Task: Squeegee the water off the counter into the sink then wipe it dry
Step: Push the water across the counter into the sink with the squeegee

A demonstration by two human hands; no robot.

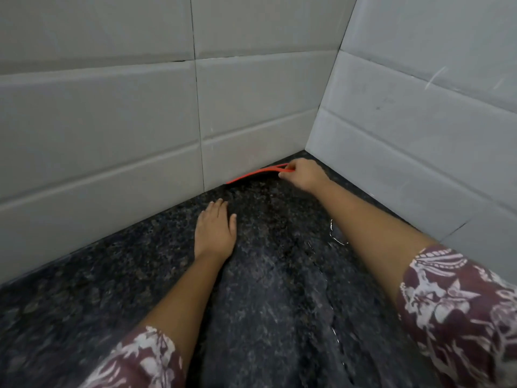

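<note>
A dark speckled granite counter (265, 275) runs into a tiled corner. My right hand (303, 175) reaches to the far end and grips a thin red squeegee (257, 173), whose blade lies along the foot of the back wall. My left hand (215, 231) rests flat on the counter, palm down and fingers together, closer to me and left of the squeegee. Thin glinting lines of water (334, 236) lie on the stone beside my right forearm and trail toward the near edge. No sink is in view.
Grey tiled walls stand close at the back (112, 107) and on the right (419, 121), meeting in a corner just beyond my right hand. My patterned maroon sleeves (461, 303) fill the lower corners.
</note>
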